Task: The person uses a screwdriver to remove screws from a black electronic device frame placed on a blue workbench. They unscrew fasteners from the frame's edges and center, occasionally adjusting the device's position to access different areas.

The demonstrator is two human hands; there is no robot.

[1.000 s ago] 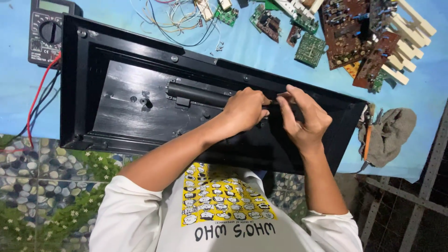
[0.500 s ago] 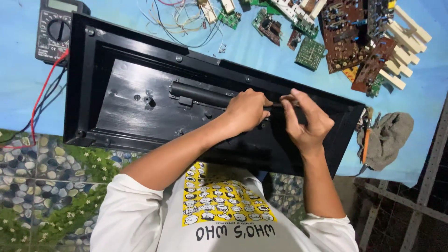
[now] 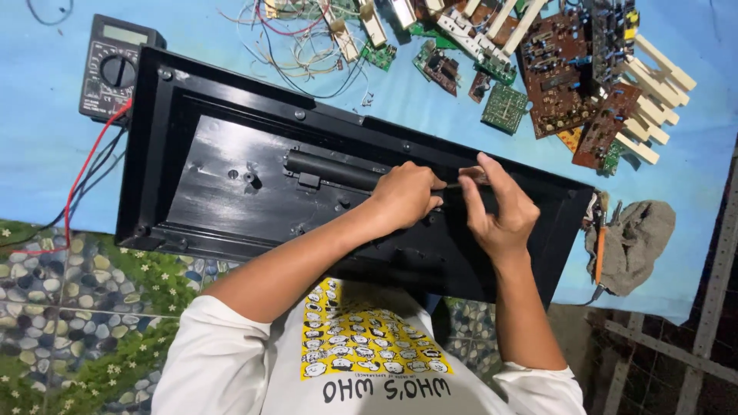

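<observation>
Multimeter (image 3: 115,68): one, dark grey with a round dial, at the far left of the blue sheet (image 3: 46,138), touching the far left corner of the black case.
Test leads (image 3: 81,180): two, one red and one black, trailing from the multimeter over the sheet's near left edge onto the patterned floor (image 3: 69,307).
Black case (image 3: 231,177): one, long and shallow, open side up, lying slantwise across the sheet from far left to near right; a black cylindrical housing (image 3: 330,170) runs along its middle.
Left hand (image 3: 407,196): forearm reaching in from the near edge, knuckles up, fingers curled down and closed on a part inside the case at the right end of the housing; the part itself hidden under the fingers.
Right hand (image 3: 500,211): wrist bent, palm turned left, thumb and forefinger pinched together on a thin dark tool or part just beside the left hand; cannot tell which.
Loose wires (image 3: 307,46): a tangle, uncounted, at the sheet's far edge.
Circuit boards (image 3: 553,69): at least six, green and brown, spread along the far right edge.
Pale slats (image 3: 653,84): several, fanned out at the far right corner.
Grey cloth (image 3: 638,242): one, bunched at the right edge, with an orange-handled tool (image 3: 600,250) beside it.
</observation>
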